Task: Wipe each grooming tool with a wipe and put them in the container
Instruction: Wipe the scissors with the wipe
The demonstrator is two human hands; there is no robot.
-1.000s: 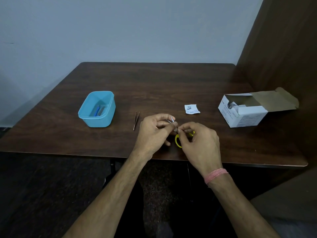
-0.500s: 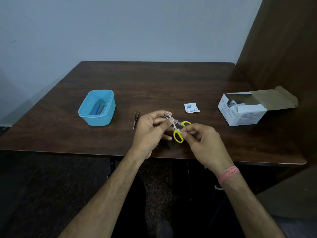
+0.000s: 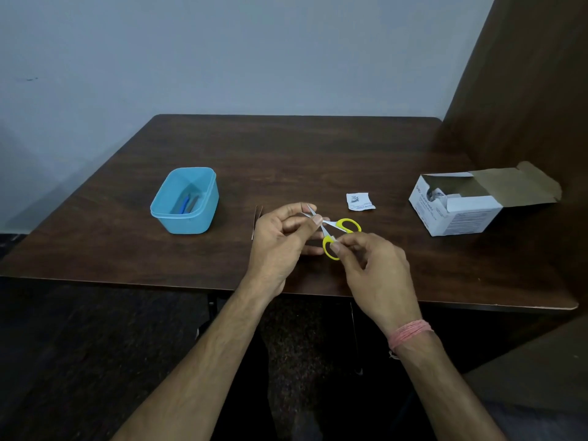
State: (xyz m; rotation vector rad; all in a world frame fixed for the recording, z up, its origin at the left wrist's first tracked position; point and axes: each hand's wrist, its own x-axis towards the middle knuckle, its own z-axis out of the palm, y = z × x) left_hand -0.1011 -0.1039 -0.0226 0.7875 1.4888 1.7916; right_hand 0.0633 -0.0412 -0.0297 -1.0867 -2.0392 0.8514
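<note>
Yellow-handled scissors (image 3: pixel 334 232) open, both hands pinching them, left hand (image 3: pixel 280 243) blades, right hand (image 3: pixel 375 272) handle, box print unreadable.

Table (image 3: pixel 318 154): all items on its top, near half. Reference centre = scissors (image 3: pixel 337 232), held above the table near its front edge.

Left hand (image 3: pixel 280 240) at 9 o'clock of scissors, on the blade end. Right hand (image 3: pixel 372 268) at 4–5 o'clock, on the near handle loop.

Tweezers (image 3: pixel 257 221) lie on the table at 9 o'clock, just beyond the left hand, partly hidden by it.

Container (image 3: pixel 186 202) at 9–10 o'clock, well apart; tools (image 3: pixel 186 203) lie inside it.

Wipe packet (image 3: pixel 359 201) at 1 o'clock, near.

Box (image 3: pixel 458 208) at 2–3 o'clock, well apart, near the table's right side, flap open toward 3 o'clock.
</note>
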